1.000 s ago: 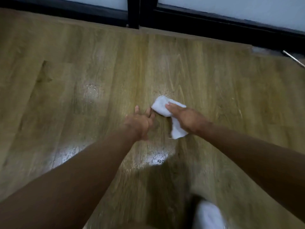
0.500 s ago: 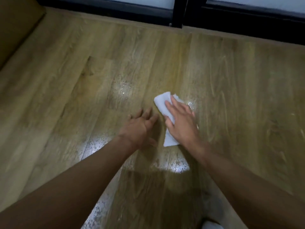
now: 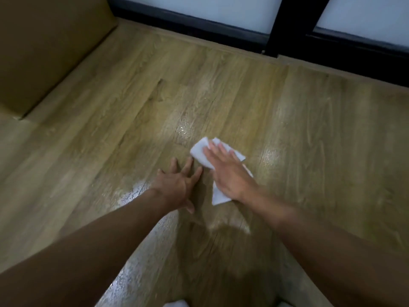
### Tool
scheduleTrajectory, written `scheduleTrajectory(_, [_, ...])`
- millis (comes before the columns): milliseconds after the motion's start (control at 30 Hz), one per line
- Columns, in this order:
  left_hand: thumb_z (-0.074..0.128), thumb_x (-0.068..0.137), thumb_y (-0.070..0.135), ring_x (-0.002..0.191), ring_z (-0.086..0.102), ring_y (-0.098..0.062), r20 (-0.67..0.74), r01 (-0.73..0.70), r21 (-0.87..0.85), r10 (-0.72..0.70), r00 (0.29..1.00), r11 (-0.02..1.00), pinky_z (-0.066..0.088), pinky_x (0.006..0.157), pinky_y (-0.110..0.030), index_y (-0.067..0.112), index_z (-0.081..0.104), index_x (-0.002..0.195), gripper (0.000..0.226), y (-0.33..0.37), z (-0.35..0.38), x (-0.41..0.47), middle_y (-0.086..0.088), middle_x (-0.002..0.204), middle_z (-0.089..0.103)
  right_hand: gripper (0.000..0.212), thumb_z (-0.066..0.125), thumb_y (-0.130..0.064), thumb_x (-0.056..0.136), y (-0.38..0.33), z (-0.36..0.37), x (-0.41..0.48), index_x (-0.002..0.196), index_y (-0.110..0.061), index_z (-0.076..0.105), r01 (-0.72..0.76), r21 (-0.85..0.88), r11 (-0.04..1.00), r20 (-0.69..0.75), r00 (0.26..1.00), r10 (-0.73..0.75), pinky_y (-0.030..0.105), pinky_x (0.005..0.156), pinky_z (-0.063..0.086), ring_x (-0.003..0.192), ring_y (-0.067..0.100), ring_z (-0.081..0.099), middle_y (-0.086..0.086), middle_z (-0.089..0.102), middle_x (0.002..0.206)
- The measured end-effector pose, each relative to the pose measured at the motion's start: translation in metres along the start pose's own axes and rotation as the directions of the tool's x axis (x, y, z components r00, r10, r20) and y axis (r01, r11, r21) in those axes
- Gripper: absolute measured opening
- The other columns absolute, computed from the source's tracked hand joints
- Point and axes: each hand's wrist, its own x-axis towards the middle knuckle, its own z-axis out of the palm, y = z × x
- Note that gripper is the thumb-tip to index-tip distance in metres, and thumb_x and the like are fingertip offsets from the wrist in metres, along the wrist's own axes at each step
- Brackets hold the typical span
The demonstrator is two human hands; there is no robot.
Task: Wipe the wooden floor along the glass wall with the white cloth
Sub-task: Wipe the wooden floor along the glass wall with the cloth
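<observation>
Right hand lies flat on the white cloth, fingers spread wide and pressing down, not gripping — cloth shows ahead of the fingertips, to their left, and again behind the heel of the palm. Left hand is also flat, fingers splayed on the bare wooden floor, just left of the cloth, its fingertips close to the cloth edge; it holds nothing and looks like a brace. A small patch of droplets glistens ahead of the right fingertips and slightly left; wet sheen also shows behind both wrists. Glass wall with its dark frame runs well beyond the fingertips. A brown panel stands far left. Judgement: step in hand is 1 wiping stroke toward the droplets. To do it well — keep the palm weight even so the cloth does not bunch under the fingers, lead with the edge ahead of the fingertips, overlap strokes along the plank grain, keep the left hand clear of the path.
</observation>
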Motion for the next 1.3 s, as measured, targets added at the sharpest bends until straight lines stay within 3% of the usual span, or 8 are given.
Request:
scheduleTrajectory(133, [0.062, 0.077, 0.062, 0.143, -0.007, -0.046, 0.001, 0.001, 0.017, -0.001, 1.000, 1.000, 0.030, 0.107, -0.059, 0.031, -0.015, 0.150, 0.110, 0.003, 0.003, -0.002, -0.007, 0.157, -0.023, 0.063, 0.044, -0.008, 0.090, 0.033, -0.009, -0.049, 0.149, -0.021, 0.026, 0.112, 0.090, 0.990, -0.102, 0.989, -0.103, 0.038, 0.121, 0.012, 0.147, 0.013, 0.012, -0.002, 0.019, 0.158])
scheduleTrajectory(367, [0.058, 0.083, 0.059, 0.147, -0.001, -0.037, -0.019, -0.034, 0.010, 0.034, 0.999, 0.999, 0.028, 0.114, -0.048, 0.033, -0.013, 0.150, 0.102, -0.028, 0.003, -0.007, -0.005, 0.159, -0.017, 0.061, 0.040, -0.002, 0.092, 0.028, -0.020, 0.025, 0.150, -0.015, 0.024, -0.324, 0.178, 0.929, -0.193, 0.914, 0.356, 0.043, 0.120, 0.009, 0.148, 0.028, 0.007, 0.006, 0.013, 0.160])
scheduleTrajectory(500, [0.055, 0.074, 0.073, 0.144, 0.004, -0.044, -0.023, 0.175, -0.078, -0.178, 0.984, 0.981, 0.029, 0.111, -0.054, 0.033, -0.020, 0.148, 0.112, -0.061, 0.022, -0.010, -0.010, 0.158, -0.019, 0.068, 0.039, -0.002, 0.093, -0.017, 0.000, 0.056, 0.152, -0.019, 0.011, -0.090, 0.082, 0.993, -0.085, 0.992, 0.097, 0.040, 0.119, 0.003, 0.148, 0.024, 0.000, 0.001, 0.000, 0.161])
scheduleTrajectory(667, [0.048, 0.071, 0.080, 0.138, 0.010, -0.056, -0.049, 0.126, -0.057, -0.129, 0.990, 0.990, 0.030, 0.108, -0.058, 0.032, -0.020, 0.148, 0.113, -0.075, 0.033, -0.004, -0.015, 0.158, -0.017, 0.066, 0.043, 0.002, 0.088, -0.017, 0.018, 0.000, 0.148, -0.021, 0.027, 0.173, 0.064, 0.983, -0.088, 0.982, -0.167, 0.036, 0.121, 0.008, 0.148, 0.017, 0.010, -0.002, 0.018, 0.158])
scheduleTrajectory(900, [0.042, 0.069, 0.085, 0.134, 0.030, -0.051, -0.117, 0.083, 0.056, -0.076, 0.990, 0.995, 0.038, 0.103, -0.050, 0.032, -0.013, 0.150, 0.112, -0.081, 0.025, -0.006, -0.017, 0.159, -0.004, 0.067, 0.040, -0.003, 0.090, -0.026, -0.002, 0.093, 0.152, -0.014, 0.014, -0.173, 0.032, 0.984, -0.174, 0.969, 0.176, 0.041, 0.120, 0.006, 0.148, 0.026, 0.004, 0.006, 0.007, 0.161])
scheduleTrajectory(1100, [0.048, 0.082, 0.068, 0.109, 0.061, -0.026, -0.336, 0.120, -0.092, -0.145, 0.931, 0.988, 0.051, 0.083, -0.035, 0.028, 0.045, 0.130, 0.063, -0.129, 0.024, -0.010, -0.001, 0.128, 0.058, 0.070, 0.047, -0.010, 0.094, -0.074, 0.030, 0.090, 0.152, -0.019, 0.008, 0.069, -0.027, 0.997, -0.116, 0.991, -0.071, 0.036, 0.121, 0.000, 0.148, 0.018, -0.003, -0.001, 0.000, 0.161])
scheduleTrajectory(1200, [0.046, 0.075, 0.076, 0.130, 0.046, -0.028, -0.366, 0.199, -0.251, -0.283, 0.887, 0.947, 0.045, 0.097, -0.041, 0.022, 0.037, 0.138, 0.083, -0.140, 0.044, -0.009, -0.005, 0.143, 0.045, 0.076, 0.052, 0.002, 0.086, -0.048, 0.030, 0.060, 0.151, -0.024, 0.020, 0.283, -0.004, 0.959, -0.044, 0.958, -0.283, 0.036, 0.121, 0.007, 0.147, 0.012, 0.005, -0.004, 0.013, 0.160])
scheduleTrajectory(1300, [0.042, 0.072, 0.081, 0.143, 0.022, -0.036, -0.288, 0.225, -0.319, -0.320, 0.902, 0.921, 0.029, 0.111, -0.048, 0.018, 0.020, 0.146, 0.100, -0.137, 0.052, -0.004, -0.011, 0.158, 0.016, 0.074, 0.046, 0.008, 0.085, -0.016, 0.016, 0.072, 0.148, -0.025, 0.028, 0.211, -0.048, 0.976, -0.057, 0.975, -0.214, 0.033, 0.119, 0.011, 0.146, 0.013, 0.016, -0.003, 0.024, 0.157])
